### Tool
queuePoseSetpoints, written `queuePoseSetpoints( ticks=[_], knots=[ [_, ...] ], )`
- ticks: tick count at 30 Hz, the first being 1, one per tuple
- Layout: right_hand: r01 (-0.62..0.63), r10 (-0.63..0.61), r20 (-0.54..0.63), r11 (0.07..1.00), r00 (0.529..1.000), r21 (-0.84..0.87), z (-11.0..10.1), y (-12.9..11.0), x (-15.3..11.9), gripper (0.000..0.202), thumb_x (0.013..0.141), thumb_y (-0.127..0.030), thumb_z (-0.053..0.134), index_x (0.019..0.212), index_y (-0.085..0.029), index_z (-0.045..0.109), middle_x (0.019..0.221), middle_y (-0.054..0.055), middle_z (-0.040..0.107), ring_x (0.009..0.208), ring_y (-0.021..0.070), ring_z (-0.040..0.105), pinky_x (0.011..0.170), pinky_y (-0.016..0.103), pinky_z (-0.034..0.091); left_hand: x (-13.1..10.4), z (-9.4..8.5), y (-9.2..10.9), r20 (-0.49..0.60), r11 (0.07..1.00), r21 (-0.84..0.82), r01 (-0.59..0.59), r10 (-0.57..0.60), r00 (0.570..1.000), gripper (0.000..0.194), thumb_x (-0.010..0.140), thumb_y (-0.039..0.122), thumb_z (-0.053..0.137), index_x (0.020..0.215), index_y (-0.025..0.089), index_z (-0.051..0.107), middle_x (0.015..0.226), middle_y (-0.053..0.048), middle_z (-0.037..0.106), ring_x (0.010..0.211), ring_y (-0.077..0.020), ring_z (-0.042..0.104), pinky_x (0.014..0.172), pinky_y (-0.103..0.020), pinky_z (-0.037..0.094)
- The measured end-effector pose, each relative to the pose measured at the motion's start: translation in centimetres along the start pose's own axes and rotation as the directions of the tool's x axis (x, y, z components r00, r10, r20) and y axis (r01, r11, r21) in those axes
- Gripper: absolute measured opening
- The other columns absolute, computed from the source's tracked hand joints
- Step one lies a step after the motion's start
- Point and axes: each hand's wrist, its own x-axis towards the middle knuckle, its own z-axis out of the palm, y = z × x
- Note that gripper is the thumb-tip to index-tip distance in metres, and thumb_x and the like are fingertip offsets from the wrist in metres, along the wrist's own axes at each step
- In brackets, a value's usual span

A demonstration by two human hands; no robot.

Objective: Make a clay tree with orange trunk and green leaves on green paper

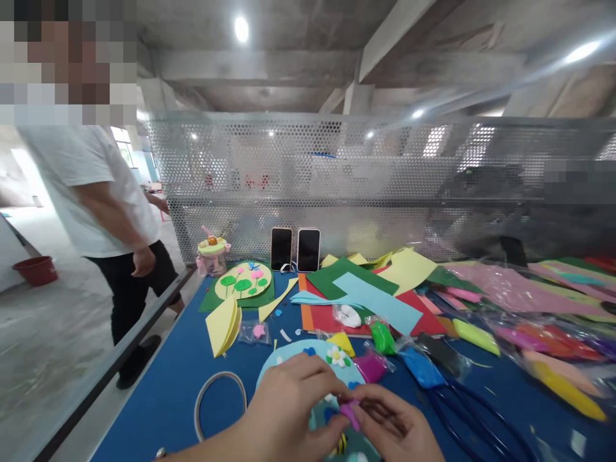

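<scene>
Both my hands meet over a light blue round board (272, 367) at the table's front. My left hand (301, 401) and my right hand (394, 420) pinch a small piece of purple clay (351, 414) between their fingertips. On the board are a white clay flower (338, 356) with green leaves, blue clay bits and a yellow-and-black striped piece (341, 444). My hands hide much of the board. Just beyond it lie packets of yellow clay (342, 343), magenta clay (371, 367) and green clay (382, 337).
Blue-handled scissors (462, 410) lie at right, with more clay packets behind. Coloured sheets (409, 269), two phones (308, 250) and a jar (212, 256) stand or lie farther back. A ring (197, 410) is at left. A person (110, 192) is beyond the table's left edge.
</scene>
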Motion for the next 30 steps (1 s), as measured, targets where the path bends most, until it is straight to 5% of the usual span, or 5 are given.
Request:
queuePoseSetpoints(
  ticks=[6,12,17,23,30],
  knots=[
    [0.015,-0.009,0.162,0.999,0.987,-0.034,0.4,-1.5,0.2,0.032,0.063,-0.045,0.078,0.084,-0.021,0.075,0.083,0.01,0.075,0.079,0.0222,0.071,0.073,0.027,0.057,0.5,-0.9,0.1,-0.029,0.997,-0.013,0.08,-0.08,0.996,0.013,0.073,0.014,0.061,0.082,0.023,0.066,0.08,0.0,0.068,0.073,-0.0148,0.062,0.056,-0.021,0.046],
    [0.195,-0.194,0.131,0.981,0.972,0.004,1.6,-2.0,2.6,0.022,0.063,-0.037,0.08,0.076,-0.022,0.071,0.078,0.005,0.074,0.076,0.0176,0.07,0.07,0.023,0.056,1.9,-1.4,0.1,-0.119,0.989,0.112,0.097,-0.084,0.989,0.013,0.075,0.017,0.059,0.086,0.021,0.066,0.082,-0.001,0.068,0.071,-0.0157,0.06,0.057,-0.024,0.045],
    [0.259,-0.247,0.158,0.964,0.956,-0.059,1.1,-0.1,3.3,0.017,0.07,-0.035,0.075,0.076,-0.021,0.07,0.076,0.005,0.073,0.074,0.0175,0.069,0.069,0.024,0.056,1.7,-0.9,-0.7,-0.015,0.982,0.142,0.124,-0.123,0.992,0.014,0.076,0.019,0.058,0.085,0.022,0.069,0.08,-0.001,0.069,0.07,-0.0161,0.059,0.059,-0.026,0.045],
    [0.306,-0.288,0.147,0.944,0.946,-0.124,0.1,0.7,3.3,0.021,0.071,-0.04,0.072,0.076,-0.02,0.068,0.074,0.004,0.072,0.069,0.0172,0.068,0.065,0.025,0.055,2.0,-1.0,-1.2,0.09,0.955,-0.066,0.289,-0.283,0.955,0.007,0.07,0.018,0.06,0.073,0.018,0.067,0.069,0.0,0.067,0.061,-0.0122,0.056,0.055,-0.022,0.044],
    [0.193,-0.19,0.066,0.98,0.98,-0.038,-0.5,0.0,4.1,0.03,0.066,-0.045,0.075,0.079,-0.019,0.065,0.074,0.005,0.071,0.074,0.0194,0.069,0.07,0.028,0.056,2.5,-2.0,-1.8,0.11,0.891,-0.244,0.382,-0.366,0.924,0.009,0.073,0.024,0.062,0.077,0.018,0.068,0.072,-0.001,0.067,0.064,-0.0111,0.056,0.054,-0.02,0.044]
  ],
)
